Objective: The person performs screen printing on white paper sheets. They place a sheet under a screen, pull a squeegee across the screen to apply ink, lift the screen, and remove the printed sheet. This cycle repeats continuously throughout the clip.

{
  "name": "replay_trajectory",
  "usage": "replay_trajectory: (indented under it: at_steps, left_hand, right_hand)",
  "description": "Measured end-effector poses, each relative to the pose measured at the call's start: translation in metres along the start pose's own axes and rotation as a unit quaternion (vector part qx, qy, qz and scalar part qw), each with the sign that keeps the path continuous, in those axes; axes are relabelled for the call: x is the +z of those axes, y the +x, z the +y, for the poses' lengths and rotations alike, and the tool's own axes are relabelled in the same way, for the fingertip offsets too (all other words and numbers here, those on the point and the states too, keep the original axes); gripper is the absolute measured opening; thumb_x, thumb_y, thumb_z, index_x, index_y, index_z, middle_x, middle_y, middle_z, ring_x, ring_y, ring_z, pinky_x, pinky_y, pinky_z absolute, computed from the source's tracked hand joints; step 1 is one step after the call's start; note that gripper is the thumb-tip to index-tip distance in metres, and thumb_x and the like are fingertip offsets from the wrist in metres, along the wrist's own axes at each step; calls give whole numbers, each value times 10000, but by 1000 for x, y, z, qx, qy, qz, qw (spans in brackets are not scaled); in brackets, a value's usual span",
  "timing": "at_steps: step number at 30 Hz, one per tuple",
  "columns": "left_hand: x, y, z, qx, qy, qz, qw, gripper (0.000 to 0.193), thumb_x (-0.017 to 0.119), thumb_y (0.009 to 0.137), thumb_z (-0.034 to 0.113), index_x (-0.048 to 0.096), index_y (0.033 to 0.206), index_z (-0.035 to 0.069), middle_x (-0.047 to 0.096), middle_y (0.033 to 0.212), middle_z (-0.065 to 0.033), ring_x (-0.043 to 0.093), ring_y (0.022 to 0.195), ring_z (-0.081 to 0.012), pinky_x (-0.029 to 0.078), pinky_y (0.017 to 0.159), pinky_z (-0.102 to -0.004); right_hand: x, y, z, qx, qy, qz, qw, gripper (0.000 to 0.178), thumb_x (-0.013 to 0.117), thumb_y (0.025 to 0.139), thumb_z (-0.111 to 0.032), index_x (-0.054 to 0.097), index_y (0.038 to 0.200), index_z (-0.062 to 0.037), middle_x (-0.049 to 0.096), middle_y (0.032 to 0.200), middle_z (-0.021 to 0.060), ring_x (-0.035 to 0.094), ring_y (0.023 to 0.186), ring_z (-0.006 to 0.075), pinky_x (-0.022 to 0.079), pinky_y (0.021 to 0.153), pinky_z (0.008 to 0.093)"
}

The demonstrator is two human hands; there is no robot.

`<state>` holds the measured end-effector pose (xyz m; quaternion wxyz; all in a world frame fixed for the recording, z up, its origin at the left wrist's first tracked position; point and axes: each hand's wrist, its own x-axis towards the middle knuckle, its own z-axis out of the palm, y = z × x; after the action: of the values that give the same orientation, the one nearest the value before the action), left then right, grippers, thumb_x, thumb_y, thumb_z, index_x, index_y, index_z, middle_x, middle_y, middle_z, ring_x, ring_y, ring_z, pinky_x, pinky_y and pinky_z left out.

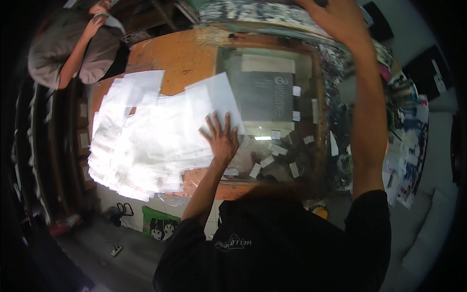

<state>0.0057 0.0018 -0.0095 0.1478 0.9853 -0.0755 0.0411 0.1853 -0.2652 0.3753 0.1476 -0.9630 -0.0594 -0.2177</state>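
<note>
Rests left hand (222, 139) flat, fingers apart, on top sheet (214, 97) at right side of pile (141, 129). Extends right hand (339, 19) forward; cannot tell its grip. Appears partway, with pile laid but uneven.

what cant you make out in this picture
All in the head view:
Right hand: fingertips cut off by the upper edge, so whether it holds anything is unclear.
Pale sheets: glare and overlap hide how many there are.
Left hand: its palm is hidden behind its own back.
Other person: head cut off by the upper edge.
</note>
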Motion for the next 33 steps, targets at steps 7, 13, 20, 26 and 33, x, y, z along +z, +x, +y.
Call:
replay_trajectory:
  at_steps: [7, 13, 20, 26, 33]
  left_hand:
    - [52, 66, 118, 130, -52, 4, 990, 573, 541, 1010, 376, 468, 1524, 134, 287, 1627, -246, 182, 1530, -467, 88, 1135, -776]
    - [61, 58, 136, 104, -95, -5, 990, 581, 571, 992, 307, 454, 1501, 51, 275, 1626, -267, 171, 1548, -439, 80, 1169, -731]
    - [49, 36, 138, 89, -19, -30, 995, 568, 564, 989, 284, 458, 1497, 53, 273, 1636, -251, 145, 1555, -443, 26, 1153, -760]
    - [46, 18, 133, 107, -42, -20, 993, 567, 557, 988, 268, 451, 1502, 53, 277, 1639, -237, 134, 1561, -429, 12, 1158, -757]
    - [37, 20, 129, 102, -69, -18, 992, 539, 536, 1002, 236, 452, 1502, 53, 300, 1632, -227, 161, 1558, -414, 8, 1171, -737]
  right_hand:
    - [21, 2, 15, -81, -13, 4, 997, 454, 643, 927, -443, 758, 987, -7, 737, 819, 217, 721, 781, 380, 568, 747, 452]
    - [5, -11, 30, -91, 137, -64, 984, 318, 561, 1011, -217, 662, 806, 3, 444, 539, 5, 380, 456, 67, 318, 382, 225]
    - [12, -15, 41, -111, 111, -1, 988, 281, 522, 974, -124, 622, 739, -8, 394, 522, -14, 318, 436, 62, 276, 366, 223]
    - [2, -16, 34, -61, 179, -110, 976, 299, 566, 991, -180, 635, 743, -30, 409, 533, -25, 320, 436, 62, 316, 389, 238]
    - [12, -18, 22, -108, 64, 9, 992, 376, 621, 1006, -326, 707, 825, -9, 471, 506, 7, 381, 424, 117, 443, 471, 315]
